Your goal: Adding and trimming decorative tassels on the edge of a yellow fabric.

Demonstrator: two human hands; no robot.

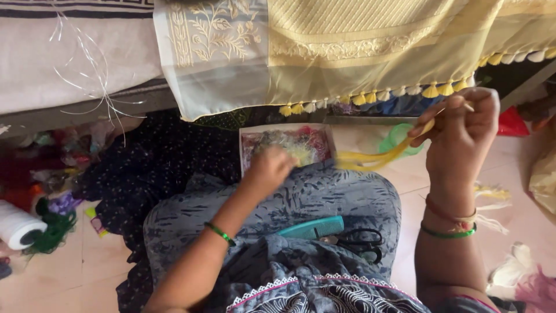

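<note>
Pale tiled floor, littered with thread scraps.

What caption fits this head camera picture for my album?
Left hand reaches into a box of threads; right hand holds yellow threads under tasselled cloth.

left hand reaching forward, blurred, right hand raised, pinching

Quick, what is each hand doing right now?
Left hand: blurred, reaching into the tray of coloured threads; grip cannot be told.
Right hand: closed on yellow threads.
</note>
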